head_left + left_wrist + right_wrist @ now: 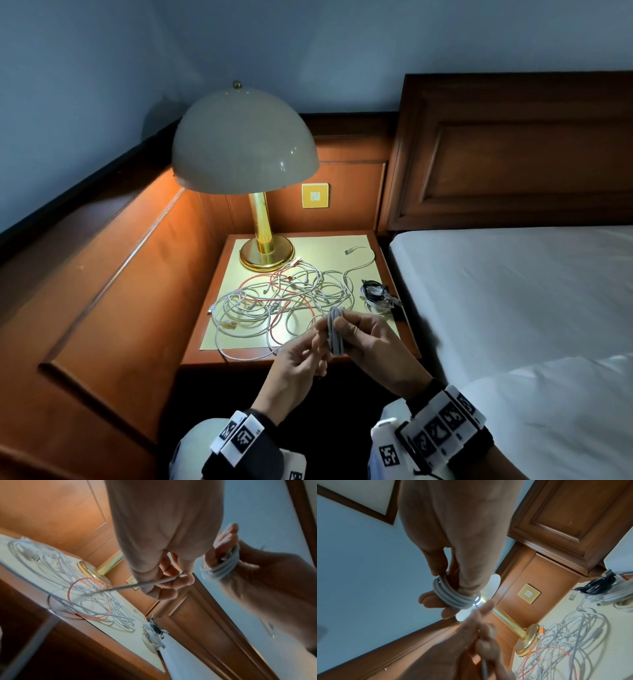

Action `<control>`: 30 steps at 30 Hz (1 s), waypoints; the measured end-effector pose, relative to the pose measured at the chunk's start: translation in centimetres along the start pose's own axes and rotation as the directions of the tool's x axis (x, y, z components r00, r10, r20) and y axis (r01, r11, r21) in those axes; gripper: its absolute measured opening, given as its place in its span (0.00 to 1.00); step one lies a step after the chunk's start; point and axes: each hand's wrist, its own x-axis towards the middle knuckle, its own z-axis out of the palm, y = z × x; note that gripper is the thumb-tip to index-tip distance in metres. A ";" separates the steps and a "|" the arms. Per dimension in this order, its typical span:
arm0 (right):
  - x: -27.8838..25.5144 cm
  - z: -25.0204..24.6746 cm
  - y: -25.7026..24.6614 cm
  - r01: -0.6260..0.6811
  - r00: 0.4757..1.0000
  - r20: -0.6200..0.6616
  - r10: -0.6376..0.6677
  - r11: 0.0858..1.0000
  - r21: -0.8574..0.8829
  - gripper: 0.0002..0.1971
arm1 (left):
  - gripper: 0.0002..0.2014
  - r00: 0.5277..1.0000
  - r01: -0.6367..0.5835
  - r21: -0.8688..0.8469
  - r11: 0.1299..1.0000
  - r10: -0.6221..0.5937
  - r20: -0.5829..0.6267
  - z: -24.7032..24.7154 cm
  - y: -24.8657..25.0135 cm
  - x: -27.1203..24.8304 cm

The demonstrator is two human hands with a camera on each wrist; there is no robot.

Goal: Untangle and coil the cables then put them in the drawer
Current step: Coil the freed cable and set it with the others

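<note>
A tangle of white, grey and red cables [284, 298] lies spread on the nightstand top [356, 241]. Above the nightstand's front edge, my right hand [346, 329] grips a small grey coil [335, 330] wound in several loops. My left hand [313, 346] pinches the loose grey strand [154, 583] that runs from the coil down into the tangle [89, 599]. The right wrist view shows the coil [452, 597] wrapped round my right fingers [436, 600], with my left hand [481, 626] just below it. No drawer is in view.
A brass lamp [265, 253] with a cream dome shade stands at the nightstand's back left. Finished black and white cable bundles [375, 294] lie at its right edge. A bed with white sheets [513, 291] is to the right, and wood panelling [120, 274] to the left.
</note>
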 end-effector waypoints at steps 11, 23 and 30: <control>2.3 -1.0 0.1 0.186 0.924 -0.136 -0.358 0.730 -0.658 0.08 | 0.08 0.969 -0.244 0.432 0.868 0.198 0.148 -0.3 -0.6 -2.3; 0.8 -2.0 0.9 -0.122 0.987 0.003 0.159 0.772 -0.624 0.17 | 0.04 0.890 -0.434 0.629 0.645 0.414 0.189 -3.2 1.6 -0.2; 0.4 -1.4 0.5 -0.423 0.853 0.269 0.448 0.894 -0.148 0.11 | 0.09 0.970 -0.244 0.405 0.881 0.228 0.087 -3.9 2.5 0.4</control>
